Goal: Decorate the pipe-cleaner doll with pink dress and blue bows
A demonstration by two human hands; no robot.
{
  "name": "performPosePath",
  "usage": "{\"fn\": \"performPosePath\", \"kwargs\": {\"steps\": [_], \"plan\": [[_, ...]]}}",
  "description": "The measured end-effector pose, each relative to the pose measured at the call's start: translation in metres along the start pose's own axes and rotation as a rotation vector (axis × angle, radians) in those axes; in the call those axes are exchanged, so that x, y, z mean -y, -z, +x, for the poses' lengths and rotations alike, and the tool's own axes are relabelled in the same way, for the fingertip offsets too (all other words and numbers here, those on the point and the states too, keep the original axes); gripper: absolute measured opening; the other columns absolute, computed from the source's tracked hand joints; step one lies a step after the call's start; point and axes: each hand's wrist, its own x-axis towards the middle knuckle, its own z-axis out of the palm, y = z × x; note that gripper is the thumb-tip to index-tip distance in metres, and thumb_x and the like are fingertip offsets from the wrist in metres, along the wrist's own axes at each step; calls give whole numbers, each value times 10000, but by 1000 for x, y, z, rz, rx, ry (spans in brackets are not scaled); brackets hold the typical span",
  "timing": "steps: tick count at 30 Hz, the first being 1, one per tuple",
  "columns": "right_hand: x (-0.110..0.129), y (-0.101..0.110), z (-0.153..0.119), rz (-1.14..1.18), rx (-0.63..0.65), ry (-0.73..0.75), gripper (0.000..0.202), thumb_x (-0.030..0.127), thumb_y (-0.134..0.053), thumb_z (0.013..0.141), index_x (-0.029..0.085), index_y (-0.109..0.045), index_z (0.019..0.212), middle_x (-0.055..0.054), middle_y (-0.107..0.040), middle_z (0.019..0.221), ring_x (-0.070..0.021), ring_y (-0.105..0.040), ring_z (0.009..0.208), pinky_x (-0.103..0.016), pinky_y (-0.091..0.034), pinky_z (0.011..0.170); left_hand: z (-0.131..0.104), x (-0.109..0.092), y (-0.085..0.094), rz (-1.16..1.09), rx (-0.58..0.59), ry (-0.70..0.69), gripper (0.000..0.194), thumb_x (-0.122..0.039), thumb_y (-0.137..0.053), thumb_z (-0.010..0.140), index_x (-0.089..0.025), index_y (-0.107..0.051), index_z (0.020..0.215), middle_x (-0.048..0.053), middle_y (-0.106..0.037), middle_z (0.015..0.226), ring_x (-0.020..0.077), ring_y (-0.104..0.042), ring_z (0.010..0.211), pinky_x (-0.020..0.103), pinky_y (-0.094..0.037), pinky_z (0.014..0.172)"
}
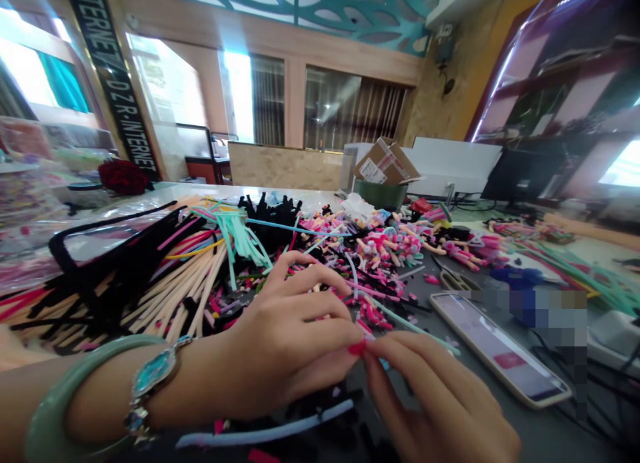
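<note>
My left hand (pixel 295 330), with a green bangle (pixel 50 410) and a turquoise bracelet (pixel 154 372) on its wrist, reaches in over the table. Its thumb and index finger are pinched together, the other fingers curved above. Tip to tip with it, my right hand (pixel 445 390) is pinched too. A small pink piece (pixel 365 327) shows where the fingertips meet; its kind is mostly hidden. Below the hands lies a pale blue fuzzy stem (pixel 265 428), like a pipe cleaner. Pink and black fuzzy scraps (pixel 370 310) are scattered around both hands.
Bundles of peach stems (pixel 175 296), mint stems (pixel 240 236) and black stems (pixel 125 270) lie at left. Small pink figures (pixel 395 240) are heaped behind. A phone (pixel 500 350), scissors (pixel 457 280) and dark cables (pixel 595 390) lie right. Farther back stands a cardboard box (pixel 385 163).
</note>
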Motion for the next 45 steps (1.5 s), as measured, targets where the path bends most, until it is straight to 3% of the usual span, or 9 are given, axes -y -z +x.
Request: {"fn": "performPosePath", "kwargs": {"steps": [9, 17, 25, 33, 45], "plan": [[0, 2, 2, 72, 122, -8, 79, 108, -571, 822, 138, -628, 868, -81, -707, 800, -164, -696, 740, -239, -529, 636, 1, -3, 0, -19, -7, -8, 83, -208, -584, 869, -191, -661, 894, -26, -714, 830, 180, -583, 992, 381, -304, 959], [1, 1, 2, 116, 147, -7, 125, 79, -547, 814, 145, -577, 916, -75, -674, 814, -162, -661, 777, -242, -516, 658, 2, -5, -1, 8, 8, -13, 77, -199, -583, 862, -207, -660, 857, -21, -720, 810, 180, -590, 1003, 369, -301, 949], [2, 4, 11, 196, 215, -163, 129, 78, -459, 849, 183, -505, 787, -17, -558, 710, -107, -577, 683, -179, -453, 583, 3, -4, -4, -26, 6, 12, 83, -196, -589, 858, -214, -669, 841, -21, -716, 777, 173, -597, 982, 371, -281, 968], [0, 5, 9, 247, 277, -242, 169, 97, -404, 868, 195, -476, 750, 14, -530, 660, -86, -516, 552, -173, -411, 495, 6, 0, -14, -221, 17, 118, 34, -206, -689, 750, -210, -709, 777, -3, -695, 759, 172, -597, 879, 355, -363, 886], [0, 2, 9, 299, 270, -259, 132, 94, -434, 859, 182, -512, 801, 4, -557, 716, -88, -543, 608, -175, -428, 540, 2, 5, -20, -332, -13, 142, 110, -200, -721, 703, -213, -715, 812, -5, -697, 753, 183, -594, 910, 337, -433, 865]]}}
